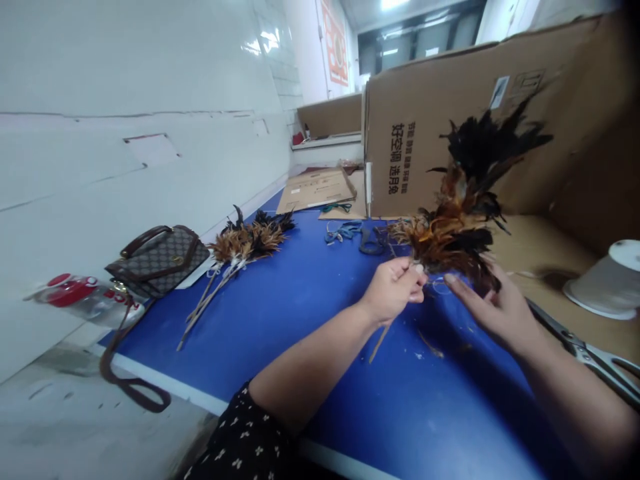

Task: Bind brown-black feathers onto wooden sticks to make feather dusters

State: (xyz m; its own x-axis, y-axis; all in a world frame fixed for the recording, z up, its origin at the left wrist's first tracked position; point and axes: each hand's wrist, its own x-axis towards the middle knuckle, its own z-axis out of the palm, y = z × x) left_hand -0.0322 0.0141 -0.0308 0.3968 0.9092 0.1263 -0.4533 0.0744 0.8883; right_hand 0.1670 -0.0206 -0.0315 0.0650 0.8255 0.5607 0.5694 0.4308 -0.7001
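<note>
My left hand (395,290) is closed in a pinch on the thin stick of a feather duster (445,227). Its brown and black feathers spread upward and to the right, and the stick's end (379,343) pokes out below my fist. White binding shows at the fingertips. My right hand (507,303) is beside the lower feathers with its thumb stretched out, apart from the fingers; these are partly hidden by feathers. A thin loop of thread (441,285) is faintly visible between the hands. Further left, several finished-looking feather dusters (245,243) lie together with their sticks toward me.
A brown handbag (160,261) and a red-lidded bottle (75,293) stand at the left table edge. Scissors (585,350) and a thread spool (607,280) are at right. A large cardboard box (425,147) rises behind; blue-handled scissors (371,241) lie on the blue table (300,300).
</note>
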